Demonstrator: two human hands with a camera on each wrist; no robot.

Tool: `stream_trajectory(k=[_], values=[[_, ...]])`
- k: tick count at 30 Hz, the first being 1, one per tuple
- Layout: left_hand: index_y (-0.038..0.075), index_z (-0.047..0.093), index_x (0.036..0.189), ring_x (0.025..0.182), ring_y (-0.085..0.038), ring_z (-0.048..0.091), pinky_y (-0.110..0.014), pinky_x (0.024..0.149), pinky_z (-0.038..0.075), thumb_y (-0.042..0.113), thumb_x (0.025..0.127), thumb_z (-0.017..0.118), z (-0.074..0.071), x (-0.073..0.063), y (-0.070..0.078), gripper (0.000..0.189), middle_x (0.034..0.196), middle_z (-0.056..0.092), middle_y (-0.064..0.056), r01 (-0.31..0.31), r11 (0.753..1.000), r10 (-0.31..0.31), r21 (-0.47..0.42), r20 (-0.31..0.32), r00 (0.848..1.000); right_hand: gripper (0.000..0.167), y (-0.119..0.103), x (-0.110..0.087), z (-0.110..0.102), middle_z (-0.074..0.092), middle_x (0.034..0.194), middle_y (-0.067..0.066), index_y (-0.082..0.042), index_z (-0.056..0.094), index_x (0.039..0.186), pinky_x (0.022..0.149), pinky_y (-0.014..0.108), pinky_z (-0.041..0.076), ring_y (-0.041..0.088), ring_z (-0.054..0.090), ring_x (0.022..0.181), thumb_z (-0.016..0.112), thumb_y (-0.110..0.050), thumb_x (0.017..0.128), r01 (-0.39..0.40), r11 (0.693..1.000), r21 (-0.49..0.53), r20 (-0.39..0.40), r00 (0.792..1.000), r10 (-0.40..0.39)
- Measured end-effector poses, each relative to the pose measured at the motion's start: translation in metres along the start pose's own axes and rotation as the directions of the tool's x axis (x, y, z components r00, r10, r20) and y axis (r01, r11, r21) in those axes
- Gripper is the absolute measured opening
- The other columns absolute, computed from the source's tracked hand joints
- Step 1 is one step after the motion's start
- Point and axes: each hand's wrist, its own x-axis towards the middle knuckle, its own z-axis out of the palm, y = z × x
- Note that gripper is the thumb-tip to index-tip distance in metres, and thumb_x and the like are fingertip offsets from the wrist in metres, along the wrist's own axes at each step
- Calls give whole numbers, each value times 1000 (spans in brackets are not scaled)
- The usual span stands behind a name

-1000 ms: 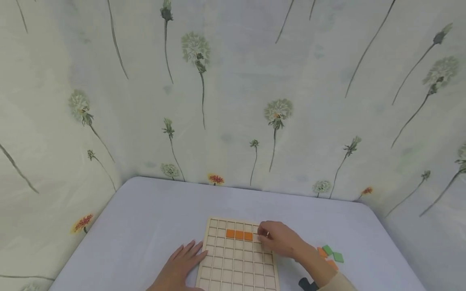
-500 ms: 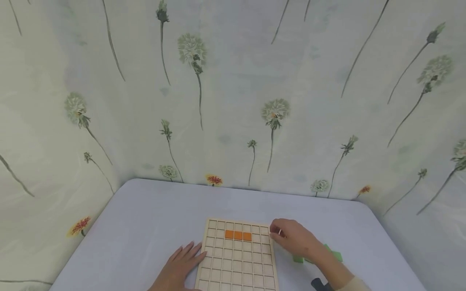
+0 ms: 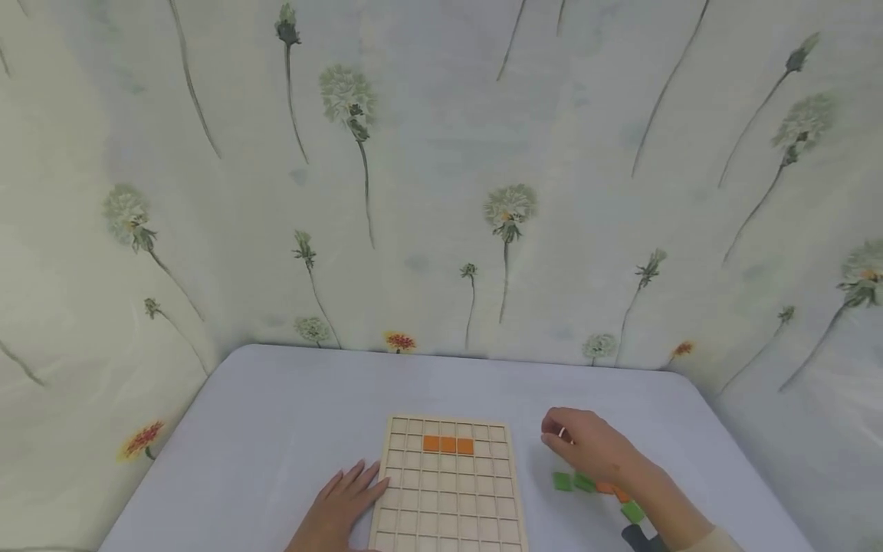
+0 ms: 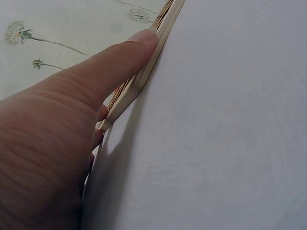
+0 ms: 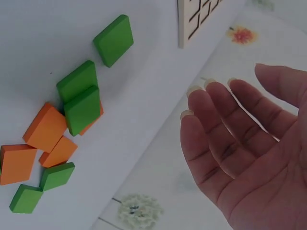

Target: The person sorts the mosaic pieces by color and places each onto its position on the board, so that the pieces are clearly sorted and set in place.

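A pale wooden grid board (image 3: 429, 502) lies on the table, with three orange square tiles (image 3: 448, 445) in a row near its far end. My left hand (image 3: 339, 507) rests at its left side, fingers spread and fingertips at the edge. In the left wrist view the thumb (image 4: 120, 60) lies along the board's rim (image 4: 153, 62). Off the board's right side, my right hand (image 3: 586, 445) is raised, its fingers loosely curved. The right wrist view shows that palm (image 5: 249, 153) holding nothing. Loose green tiles (image 5: 115, 40) and orange tiles (image 5: 45, 127) lie below it, some overlapping.
A white-covered table (image 3: 297, 414) carries everything, backed by a flower-printed curtain (image 3: 428, 153). A dark object (image 3: 636, 537) shows by the right forearm at the lower edge, beside a loose green tile (image 3: 631, 512).
My right hand has moved right, from over the board's far right corner to beyond its side, near the loose tiles. My left hand stays at the board. The head view has shifted slightly.
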Motion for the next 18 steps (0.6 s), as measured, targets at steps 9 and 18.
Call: stream_trajectory(k=[9,18], values=[[13,57,151,146,-39,43,-60,114,36,89,75,63,7,-2,-5,108,159,49,-11,-38,997,40,66,-43,998,5,25,-15,-2,69,92,-6,-12,71,104,72,35,55,10,60,83,68,-16,102,-134,991,4,-8,991,134],[15,56,151,148,-36,42,-57,115,33,93,75,57,8,-2,-7,110,160,48,-9,-32,995,37,94,-44,998,10,52,-29,-8,72,98,-1,-8,72,108,73,37,55,13,61,82,65,-14,103,-190,981,47,-10,982,191]])
